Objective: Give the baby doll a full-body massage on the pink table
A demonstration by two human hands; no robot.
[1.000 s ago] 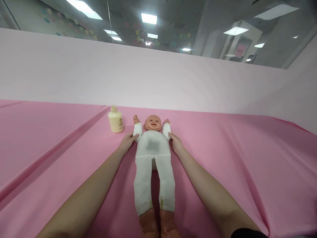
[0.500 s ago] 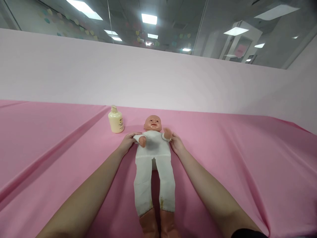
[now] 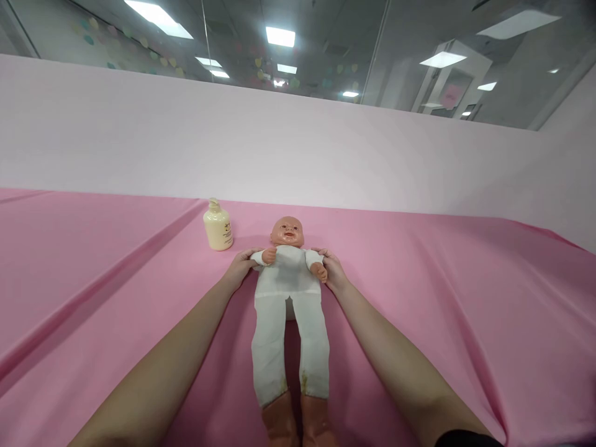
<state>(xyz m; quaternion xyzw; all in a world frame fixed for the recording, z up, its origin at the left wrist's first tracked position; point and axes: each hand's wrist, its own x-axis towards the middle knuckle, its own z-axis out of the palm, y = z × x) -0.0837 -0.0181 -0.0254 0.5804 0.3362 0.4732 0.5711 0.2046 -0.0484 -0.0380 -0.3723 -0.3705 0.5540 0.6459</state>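
A baby doll (image 3: 289, 273) with a white cloth body lies on its back, head away from me and brown lower legs toward me. My left hand (image 3: 241, 267) is closed around the doll's arm on the left, near the elbow. On the other side my right hand (image 3: 333, 268) grips the doll's other arm. The doll's left-side hand points inward over its chest, while its right-side hand hangs down beside the body. Parts of my fingers are hidden behind the doll's sleeves. Yellowish stains mark the cloth above its lower legs.
A cream pump bottle (image 3: 218, 227) stands to the left of the doll's head. Pink cloth (image 3: 395, 267) with folds covers the surface. Behind it rises a white wall (image 3: 288, 149), topped by a glass pane (image 3: 321, 49) reflecting ceiling lights.
The doll's right-side hand has swung from up near its shoulder down beside its body. Its left-side hand has risen and turned inward. My hands have stayed at the doll's arms.
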